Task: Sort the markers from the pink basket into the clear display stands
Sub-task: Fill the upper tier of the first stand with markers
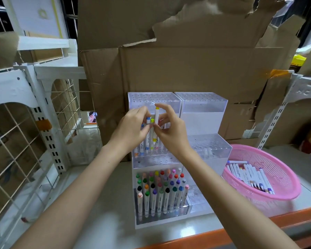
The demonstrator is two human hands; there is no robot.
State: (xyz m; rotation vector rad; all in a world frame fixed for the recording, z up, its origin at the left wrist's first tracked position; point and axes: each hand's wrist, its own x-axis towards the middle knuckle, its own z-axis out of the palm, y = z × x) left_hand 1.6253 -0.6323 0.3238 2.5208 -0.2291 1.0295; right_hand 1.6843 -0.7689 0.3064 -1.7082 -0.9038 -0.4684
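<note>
Two clear tiered display stands stand side by side; the left stand (152, 163) has its front tier full of white markers (161, 191) with coloured caps. My left hand (131, 129) grips a small bunch of markers (148, 135) above the left stand's middle tier, caps up. My right hand (171, 130) pinches a yellow-capped marker (157, 116) upright beside that bunch. The right stand (205, 108) looks nearly bare. The pink basket (280, 178) at the right holds several white markers (250, 177).
Brown cardboard boxes (187, 69) rise close behind the stands. A white wire-grid shelf frame (25, 123) stands at the left and a white shelf post (275, 123) at the right. The shelf's orange front edge (223, 232) runs below the stands.
</note>
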